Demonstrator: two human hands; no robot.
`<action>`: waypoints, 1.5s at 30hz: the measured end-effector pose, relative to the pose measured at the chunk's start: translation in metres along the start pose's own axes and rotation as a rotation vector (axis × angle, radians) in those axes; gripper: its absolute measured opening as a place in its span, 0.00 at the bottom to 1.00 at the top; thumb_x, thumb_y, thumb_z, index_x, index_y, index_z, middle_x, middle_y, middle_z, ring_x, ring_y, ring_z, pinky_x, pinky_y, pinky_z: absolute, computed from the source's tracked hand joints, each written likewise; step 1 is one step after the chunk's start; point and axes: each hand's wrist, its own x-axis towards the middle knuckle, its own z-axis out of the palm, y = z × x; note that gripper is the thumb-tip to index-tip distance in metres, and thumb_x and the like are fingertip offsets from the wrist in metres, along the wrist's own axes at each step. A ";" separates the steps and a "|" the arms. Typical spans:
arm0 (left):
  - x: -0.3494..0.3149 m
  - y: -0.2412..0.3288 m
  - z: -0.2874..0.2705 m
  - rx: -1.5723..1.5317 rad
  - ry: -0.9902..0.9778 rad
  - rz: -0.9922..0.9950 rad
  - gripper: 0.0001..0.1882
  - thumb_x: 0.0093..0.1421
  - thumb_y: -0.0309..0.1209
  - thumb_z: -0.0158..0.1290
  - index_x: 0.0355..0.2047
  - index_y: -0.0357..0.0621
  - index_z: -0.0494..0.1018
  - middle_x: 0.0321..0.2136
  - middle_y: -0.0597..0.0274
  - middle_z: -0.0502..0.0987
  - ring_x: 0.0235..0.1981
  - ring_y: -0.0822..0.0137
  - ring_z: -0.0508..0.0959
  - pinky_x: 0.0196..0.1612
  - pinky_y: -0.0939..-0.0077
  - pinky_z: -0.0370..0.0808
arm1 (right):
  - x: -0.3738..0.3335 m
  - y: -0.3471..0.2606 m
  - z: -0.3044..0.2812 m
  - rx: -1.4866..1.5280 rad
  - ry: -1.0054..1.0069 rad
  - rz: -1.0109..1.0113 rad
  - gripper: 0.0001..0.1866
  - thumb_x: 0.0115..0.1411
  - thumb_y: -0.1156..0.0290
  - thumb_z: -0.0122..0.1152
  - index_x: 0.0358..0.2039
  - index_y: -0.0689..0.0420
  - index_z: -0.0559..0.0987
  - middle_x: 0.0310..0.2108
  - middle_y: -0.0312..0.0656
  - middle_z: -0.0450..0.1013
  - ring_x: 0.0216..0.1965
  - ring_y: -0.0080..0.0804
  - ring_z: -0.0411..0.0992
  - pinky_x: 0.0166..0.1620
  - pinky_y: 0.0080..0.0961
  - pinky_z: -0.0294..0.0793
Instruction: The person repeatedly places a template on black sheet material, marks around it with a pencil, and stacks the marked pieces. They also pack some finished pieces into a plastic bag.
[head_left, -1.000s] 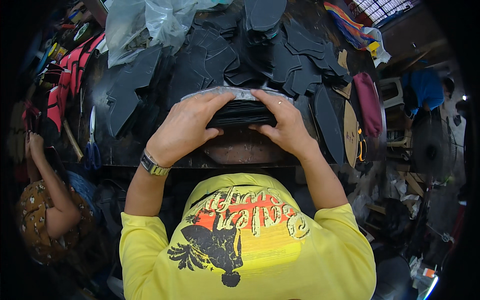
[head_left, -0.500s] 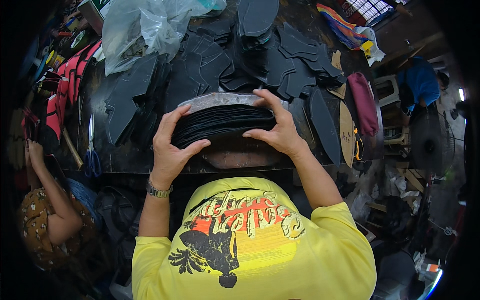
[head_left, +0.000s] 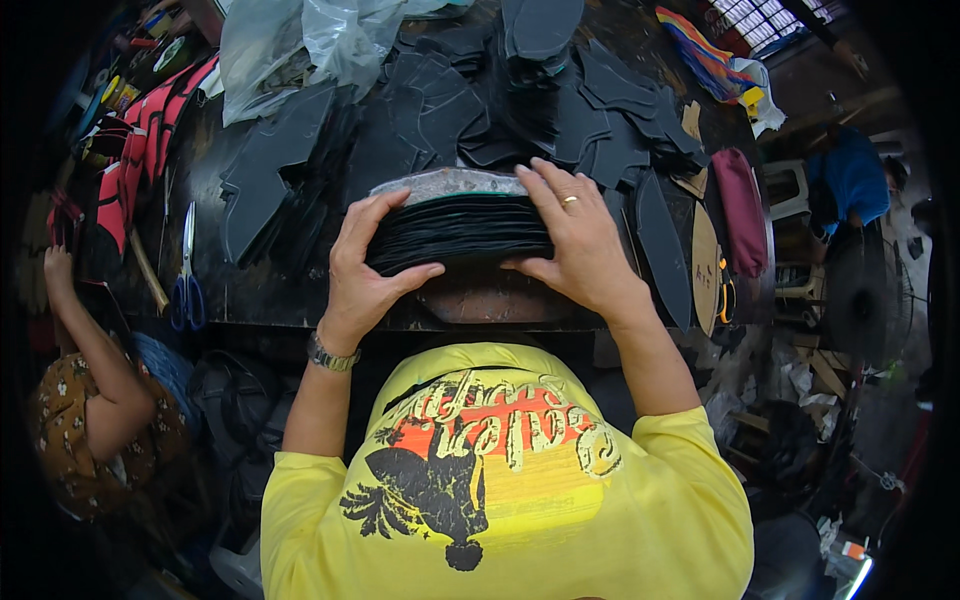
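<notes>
Black stack (head_left: pixel 460 232) in my remote view, its ends in left hand (head_left: pixel 362 262) and right hand (head_left: pixel 592 245), fingers (head_left: pixel 378 207) stack-wide apart.

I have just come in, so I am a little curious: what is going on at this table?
A person in a yellow shirt holds a stack of thin black pieces near the table's front edge, the left hand at one end and the right hand at the other. More black pieces lie beyond; blue-handled scissors lie to the left.
</notes>
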 end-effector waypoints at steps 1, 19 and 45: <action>0.001 0.002 0.003 -0.007 0.012 -0.005 0.42 0.42 0.34 0.77 0.60 0.44 0.74 0.55 0.55 0.74 0.56 0.58 0.76 0.60 0.66 0.73 | 0.002 -0.003 0.004 0.039 -0.020 -0.006 0.51 0.43 0.62 0.82 0.67 0.54 0.67 0.61 0.53 0.67 0.58 0.54 0.70 0.62 0.46 0.68; -0.001 -0.006 0.003 0.244 -0.165 0.075 0.45 0.49 0.22 0.70 0.67 0.48 0.64 0.59 0.54 0.72 0.62 0.50 0.72 0.67 0.58 0.65 | 0.009 0.013 0.004 0.180 -0.134 -0.087 0.43 0.45 0.76 0.75 0.63 0.54 0.68 0.55 0.52 0.69 0.59 0.54 0.69 0.61 0.45 0.70; -0.016 -0.004 0.013 0.386 -0.213 0.082 0.18 0.58 0.33 0.63 0.50 0.47 0.80 0.52 0.59 0.74 0.59 0.56 0.71 0.71 0.45 0.53 | 0.098 0.168 0.007 0.492 0.315 0.915 0.47 0.53 0.56 0.75 0.67 0.68 0.65 0.57 0.64 0.73 0.53 0.49 0.78 0.52 0.36 0.78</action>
